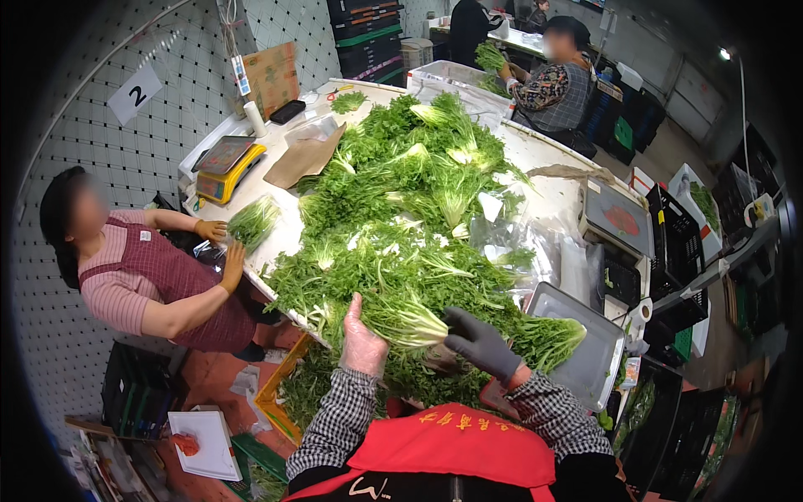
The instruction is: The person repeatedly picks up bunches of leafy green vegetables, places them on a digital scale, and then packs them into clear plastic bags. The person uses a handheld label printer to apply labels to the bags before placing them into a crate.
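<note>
A bunch of frilly leafy greens (408, 320) lies across in front of me, its pale root end to the right. My left hand (364, 342), in a clear plastic glove, supports the leafy side with the thumb up. At the root end, my right hand (482, 345) in a dark grey glove has its fingers and thumb around the pale base. Beneath and beyond both hands spreads a large heap of the same greens (376, 251). Another bunch (555, 339) rests by a metal tray (596, 370), right of my right hand.
At the left, a co-worker (157, 270) handles a bagged bunch (254, 223) near a yellow scale (229, 169). A second scale (618, 216) and plastic bags (539, 245) lie right. A yellow crate (276, 392) holds greens below the table edge. Another person (558, 81) sits beyond.
</note>
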Motion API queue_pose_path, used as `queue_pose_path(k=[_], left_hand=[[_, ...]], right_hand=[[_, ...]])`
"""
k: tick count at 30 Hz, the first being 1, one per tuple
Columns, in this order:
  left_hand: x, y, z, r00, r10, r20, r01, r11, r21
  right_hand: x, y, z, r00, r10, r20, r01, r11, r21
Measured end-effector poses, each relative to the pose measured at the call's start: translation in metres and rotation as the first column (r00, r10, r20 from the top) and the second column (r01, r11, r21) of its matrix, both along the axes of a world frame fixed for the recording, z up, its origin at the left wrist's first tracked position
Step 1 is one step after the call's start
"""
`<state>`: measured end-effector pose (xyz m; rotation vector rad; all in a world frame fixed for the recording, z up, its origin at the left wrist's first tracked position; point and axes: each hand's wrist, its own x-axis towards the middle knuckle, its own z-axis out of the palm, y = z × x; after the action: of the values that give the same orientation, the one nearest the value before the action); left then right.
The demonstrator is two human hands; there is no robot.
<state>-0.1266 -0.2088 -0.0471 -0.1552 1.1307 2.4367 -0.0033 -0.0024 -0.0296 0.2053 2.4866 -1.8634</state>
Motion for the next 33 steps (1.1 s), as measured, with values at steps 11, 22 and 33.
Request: queue_pose_path(k=[11, 22, 33], left_hand=[[0.018, 0.04, -0.014, 0.933, -0.143, 0.33, 0.019, 0.936, 0.352], [0.02, 0.025, -0.026, 0.823, -0.525, -0.218, 0.311, 0.737, -0.6], [0.022, 0.077, -0.04, 0.912, -0.394, 0.116, 0.388, 0.919, 0.072]], right_hand=[[0.027, 0.002, -0.01, 0.965, -0.261, 0.023, 0.257, 0.929, -0.268], [0.095, 0.028, -0.005, 0.862, -0.475, -0.177, 0.432, 0.871, -0.234], [0.17, 0.135, 0.004, 0.684, -0.725, -0.078, 0.681, 0.673, -0.288]])
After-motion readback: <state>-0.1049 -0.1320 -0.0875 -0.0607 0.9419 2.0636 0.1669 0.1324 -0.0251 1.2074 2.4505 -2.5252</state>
